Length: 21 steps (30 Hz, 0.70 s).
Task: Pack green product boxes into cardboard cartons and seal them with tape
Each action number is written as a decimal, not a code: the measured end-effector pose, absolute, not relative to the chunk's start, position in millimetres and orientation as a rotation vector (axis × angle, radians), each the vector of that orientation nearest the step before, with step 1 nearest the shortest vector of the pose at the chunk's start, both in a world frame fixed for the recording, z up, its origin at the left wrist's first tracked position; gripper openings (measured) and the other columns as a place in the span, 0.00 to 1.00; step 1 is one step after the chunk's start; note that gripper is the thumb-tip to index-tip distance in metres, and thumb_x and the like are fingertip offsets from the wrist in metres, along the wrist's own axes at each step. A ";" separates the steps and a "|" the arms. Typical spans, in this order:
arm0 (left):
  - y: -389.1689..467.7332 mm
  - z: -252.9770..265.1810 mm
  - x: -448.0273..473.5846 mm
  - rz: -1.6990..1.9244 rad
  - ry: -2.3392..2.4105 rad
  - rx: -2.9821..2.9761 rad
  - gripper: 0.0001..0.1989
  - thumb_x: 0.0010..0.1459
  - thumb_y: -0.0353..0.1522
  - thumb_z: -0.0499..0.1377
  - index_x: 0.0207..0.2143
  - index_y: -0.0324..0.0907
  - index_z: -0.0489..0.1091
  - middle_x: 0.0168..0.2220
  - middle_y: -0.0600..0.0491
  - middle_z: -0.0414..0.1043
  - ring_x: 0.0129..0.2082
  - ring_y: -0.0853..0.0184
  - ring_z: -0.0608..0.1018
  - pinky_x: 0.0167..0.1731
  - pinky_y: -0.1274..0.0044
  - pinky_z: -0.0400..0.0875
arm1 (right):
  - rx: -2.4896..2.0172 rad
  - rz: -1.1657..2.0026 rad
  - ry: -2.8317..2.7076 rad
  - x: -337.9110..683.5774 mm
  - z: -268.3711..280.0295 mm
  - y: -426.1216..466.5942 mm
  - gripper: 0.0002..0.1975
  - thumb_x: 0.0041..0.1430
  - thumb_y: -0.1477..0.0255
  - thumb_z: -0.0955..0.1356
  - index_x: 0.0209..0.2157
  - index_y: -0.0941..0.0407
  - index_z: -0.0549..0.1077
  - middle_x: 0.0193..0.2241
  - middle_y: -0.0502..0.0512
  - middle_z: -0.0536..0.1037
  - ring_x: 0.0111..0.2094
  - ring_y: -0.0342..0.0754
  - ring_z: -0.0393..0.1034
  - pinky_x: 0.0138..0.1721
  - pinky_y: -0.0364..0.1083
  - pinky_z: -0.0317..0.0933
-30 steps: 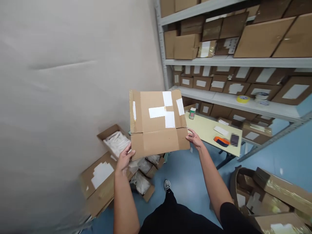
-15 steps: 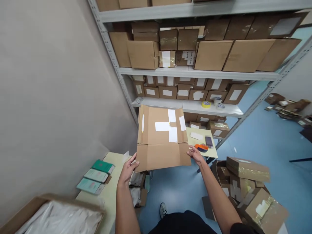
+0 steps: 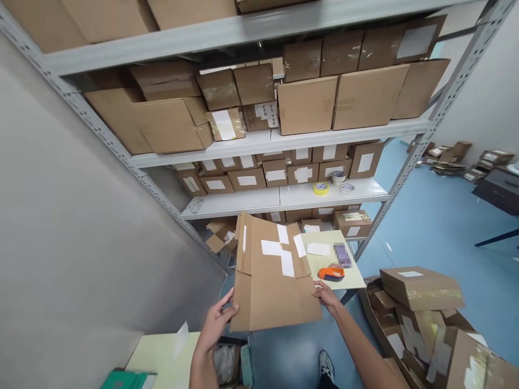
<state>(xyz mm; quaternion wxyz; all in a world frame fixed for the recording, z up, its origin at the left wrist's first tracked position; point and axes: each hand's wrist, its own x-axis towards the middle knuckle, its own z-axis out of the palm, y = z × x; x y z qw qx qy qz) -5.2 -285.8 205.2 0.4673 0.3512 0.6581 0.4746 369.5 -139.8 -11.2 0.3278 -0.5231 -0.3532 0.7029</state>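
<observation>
A flattened cardboard box (image 3: 271, 302) with several white paper labels on its face is held out in front of me, its far end tilted up toward the shelves. My left hand (image 3: 217, 324) pinches its near left edge, thumb on top. On the opposite side, my right hand (image 3: 325, 295) grips the right edge, with some fingers hidden beneath the board. Just beyond my right hand, an orange and dark blue tape dispenser (image 3: 331, 273) rests on a small cream table (image 3: 352, 278), near a white slip (image 3: 318, 249) and a pixelated purple item (image 3: 343, 255).
Metal shelving (image 3: 243, 149) stocked with cardboard boxes stands ahead. A yellow tape roll (image 3: 320, 188) and pale rolls lie on one shelf. At lower right, a large carton (image 3: 371, 308) overflows with boxes. A cream table (image 3: 162, 346) with a green booklet (image 3: 125, 380) is at lower left.
My view has shifted closer to the shelves and to the right. The flattened box, still in both hands, now sits lower in view and nearer the small table.
</observation>
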 end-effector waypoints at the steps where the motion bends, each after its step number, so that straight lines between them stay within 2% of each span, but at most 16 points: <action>1: -273.7 208.6 4.0 1.154 1.625 0.881 0.40 0.43 0.47 0.73 0.58 0.41 0.77 0.48 0.47 0.81 0.38 0.62 0.84 0.44 0.69 0.79 | -1.370 1.861 -0.912 370.0 -19.9 -132.6 0.23 0.32 0.67 0.71 0.37 0.48 0.75 0.23 0.46 0.75 0.31 0.53 0.75 0.32 0.48 0.65; 4: -236.5 216.6 38.9 1.156 1.741 0.955 0.39 0.45 0.44 0.71 0.59 0.40 0.76 0.40 0.51 0.79 0.27 0.70 0.78 0.35 0.75 0.76 | -1.388 1.916 -0.929 368.0 -42.8 -114.0 0.21 0.31 0.67 0.71 0.35 0.48 0.75 0.22 0.46 0.74 0.31 0.54 0.77 0.32 0.49 0.66; 8: -192.9 217.7 96.2 1.270 1.874 1.075 0.32 0.46 0.38 0.67 0.56 0.44 0.78 0.40 0.52 0.77 0.25 0.70 0.71 0.32 0.76 0.73 | -1.333 1.828 -1.268 361.3 -59.5 -95.4 0.20 0.38 0.63 0.69 0.37 0.48 0.77 0.23 0.49 0.77 0.31 0.59 0.80 0.33 0.55 0.70; 10: -177.4 215.1 123.6 1.315 1.865 1.095 0.30 0.48 0.36 0.66 0.56 0.46 0.79 0.40 0.51 0.76 0.27 0.68 0.72 0.34 0.75 0.74 | -1.383 1.797 -1.383 358.7 -58.9 -87.4 0.22 0.39 0.64 0.69 0.41 0.48 0.79 0.29 0.52 0.81 0.39 0.64 0.81 0.39 0.62 0.72; 12: -166.1 211.3 147.3 1.329 1.856 1.101 0.29 0.50 0.35 0.65 0.57 0.47 0.78 0.41 0.50 0.76 0.30 0.65 0.74 0.37 0.73 0.74 | -1.476 1.774 -1.430 358.4 -51.8 -80.8 0.27 0.38 0.67 0.70 0.46 0.47 0.80 0.41 0.55 0.84 0.51 0.68 0.77 0.52 0.66 0.68; 14: -157.3 206.2 166.6 1.321 1.878 1.109 0.29 0.52 0.35 0.64 0.58 0.48 0.77 0.41 0.50 0.75 0.31 0.64 0.74 0.37 0.73 0.73 | -1.478 1.716 -1.536 361.6 -39.1 -77.6 0.34 0.37 0.71 0.71 0.52 0.48 0.79 0.54 0.58 0.81 0.63 0.68 0.68 0.64 0.65 0.58; 16: -149.4 199.8 182.7 1.306 1.919 1.122 0.29 0.54 0.34 0.62 0.59 0.48 0.76 0.40 0.50 0.75 0.30 0.63 0.74 0.35 0.73 0.72 | -1.336 1.709 -1.671 368.3 -22.1 -79.6 0.41 0.38 0.73 0.72 0.60 0.49 0.75 0.63 0.59 0.73 0.68 0.66 0.60 0.70 0.62 0.50; 18: -141.4 192.8 196.7 1.305 1.956 1.140 0.28 0.55 0.34 0.61 0.60 0.47 0.75 0.40 0.49 0.75 0.31 0.63 0.75 0.34 0.73 0.72 | -1.072 1.759 -1.765 376.3 -2.9 -86.9 0.47 0.40 0.73 0.74 0.67 0.48 0.68 0.69 0.58 0.66 0.71 0.64 0.56 0.72 0.62 0.46; 21: -129.5 183.8 215.3 1.322 1.986 1.170 0.28 0.57 0.34 0.59 0.61 0.44 0.73 0.43 0.48 0.74 0.35 0.63 0.77 0.36 0.73 0.74 | -0.847 1.770 -1.717 382.3 25.4 -101.8 0.57 0.42 0.69 0.79 0.73 0.47 0.56 0.73 0.57 0.56 0.73 0.64 0.50 0.71 0.65 0.46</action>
